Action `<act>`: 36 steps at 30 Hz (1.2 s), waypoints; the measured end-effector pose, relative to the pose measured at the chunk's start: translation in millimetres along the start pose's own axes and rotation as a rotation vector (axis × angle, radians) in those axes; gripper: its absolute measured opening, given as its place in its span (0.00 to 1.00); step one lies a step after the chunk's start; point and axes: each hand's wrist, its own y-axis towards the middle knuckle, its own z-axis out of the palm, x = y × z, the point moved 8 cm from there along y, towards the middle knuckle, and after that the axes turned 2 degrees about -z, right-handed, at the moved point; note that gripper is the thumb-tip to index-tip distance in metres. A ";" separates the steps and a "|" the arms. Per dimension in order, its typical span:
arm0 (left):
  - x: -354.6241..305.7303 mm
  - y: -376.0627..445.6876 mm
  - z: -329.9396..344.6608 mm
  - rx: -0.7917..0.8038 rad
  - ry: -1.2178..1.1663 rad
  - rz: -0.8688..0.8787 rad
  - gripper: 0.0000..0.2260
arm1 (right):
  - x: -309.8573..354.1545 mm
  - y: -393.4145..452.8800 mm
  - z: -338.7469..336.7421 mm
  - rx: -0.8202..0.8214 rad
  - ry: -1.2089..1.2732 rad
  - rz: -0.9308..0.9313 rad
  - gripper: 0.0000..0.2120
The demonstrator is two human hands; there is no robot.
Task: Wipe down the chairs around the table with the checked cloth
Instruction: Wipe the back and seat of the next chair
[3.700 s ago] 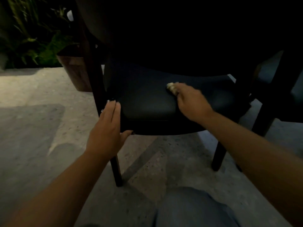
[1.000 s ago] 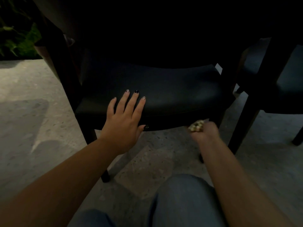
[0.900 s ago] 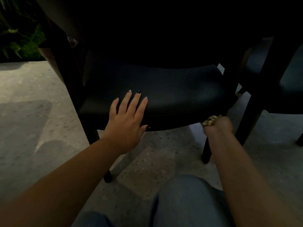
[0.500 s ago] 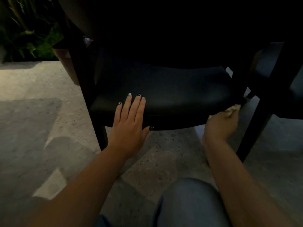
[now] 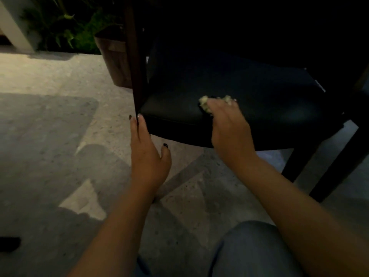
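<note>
A dark chair with a black padded seat and dark wooden legs fills the upper right of the head view. My right hand grips a bunched pale checked cloth and presses it on the front middle of the seat. Most of the cloth is hidden under my fingers. My left hand has straight fingers laid against the chair's front left leg at the seat corner, thumb spread below the seat edge.
A wooden planter with green plants stands behind the chair's left side. Speckled stone floor spreads to the left. A second dark chair leg stands at the right. My knee in blue jeans is at the bottom.
My right hand has come up from the seat's front right corner onto the seat's front middle with the cloth. My left hand slid off the seat to the front left leg.
</note>
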 end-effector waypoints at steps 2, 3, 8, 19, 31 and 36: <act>24.1 -1.4 4.3 0.020 -0.140 -0.167 0.42 | 29.6 15.4 18.1 0.056 0.022 -0.143 0.21; 34.4 -2.8 8.8 0.042 -0.216 -0.249 0.44 | 43.4 23.4 30.0 0.106 0.031 -0.199 0.21; 61.2 -2.6 22.2 0.050 -0.442 -0.527 0.44 | 84.7 46.8 68.7 0.298 0.006 -0.392 0.22; 43.1 23.7 6.2 -0.029 -0.557 -0.398 0.39 | 128.7 64.2 96.7 0.553 -0.333 -0.880 0.20; 46.8 37.8 4.7 0.108 -0.634 -0.330 0.25 | 153.9 169.0 105.6 0.407 -0.774 -0.725 0.16; 47.4 40.5 -0.6 0.120 -0.654 -0.295 0.24 | 157.2 92.4 159.1 0.850 -0.880 -0.837 0.11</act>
